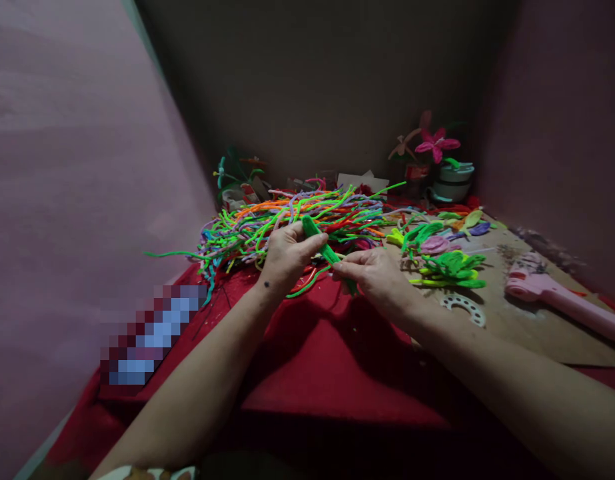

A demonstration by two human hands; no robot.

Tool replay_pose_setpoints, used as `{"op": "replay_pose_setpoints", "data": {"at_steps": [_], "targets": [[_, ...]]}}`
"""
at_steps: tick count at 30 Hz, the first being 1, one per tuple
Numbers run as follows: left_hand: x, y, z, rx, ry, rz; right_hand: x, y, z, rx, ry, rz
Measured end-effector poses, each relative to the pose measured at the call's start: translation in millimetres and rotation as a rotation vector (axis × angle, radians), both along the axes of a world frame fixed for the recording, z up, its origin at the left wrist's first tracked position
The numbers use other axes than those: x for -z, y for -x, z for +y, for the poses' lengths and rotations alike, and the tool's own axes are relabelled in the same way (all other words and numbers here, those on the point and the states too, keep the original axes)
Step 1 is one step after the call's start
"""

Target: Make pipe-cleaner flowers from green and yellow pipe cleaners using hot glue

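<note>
Before the stem pile (pixel 267 219): left hand (pixel 287 251), thumb and fingers closed, grips the upper end of the green strip (pixel 329 253); right hand (pixel 374 275) pinches its lower part.
Right of the pile: green loops (pixel 457 268), then pink tool (pixel 567 298).
Strip risk: a slack pinch might drop it.

A table draped in deep-red cloth (pixel 337 387) carries a heap of multicoloured fuzzy pipe cleaners (pixel 260 217), a flat brown board (pixel 517 330) at right and, pixelated at left, apparently a flat bluish rectangular object (pixel 162 337).

Green strip (pixel 329 253) in both hands (pixel 287 248) (pixel 377 273)
</note>
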State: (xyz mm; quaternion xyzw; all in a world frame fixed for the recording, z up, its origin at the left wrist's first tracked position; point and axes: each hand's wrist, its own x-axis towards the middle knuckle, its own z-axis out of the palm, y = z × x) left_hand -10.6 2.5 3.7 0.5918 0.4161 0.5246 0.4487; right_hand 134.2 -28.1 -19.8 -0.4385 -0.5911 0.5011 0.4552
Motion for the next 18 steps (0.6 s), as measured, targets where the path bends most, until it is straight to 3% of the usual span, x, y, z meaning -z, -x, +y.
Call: {"op": "replay_pose_setpoints", "data": {"at_steps": [3,5,8,13,15,18], "targets": [[-7.2,5.2,1.6,0.017,0.129,-0.064,0.0,1.5,-3.5,0.054,-0.064,-0.103],[-9.4,7.7,2.9,0.007,0.131,-0.041,1.6,1.6,-3.4,0.057,-0.098,-0.126],[-6.7,8.7,4.2,-0.109,-0.022,0.085,2.2,2.8,-3.6,0.029,-0.043,-0.043],[1.2,7.3,4.7,-0.364,-0.414,0.314,0.5,8.0,-7.6,-0.017,0.108,0.19],[0.8,7.4,5.6,-0.322,-0.338,0.231,0.9,8.3,-7.6,-0.01,0.132,0.217],[-0.5,7.0,7.4,-0.087,-0.035,-0.05,1.8,6.0,-4.6,0.007,0.139,0.237]]}}
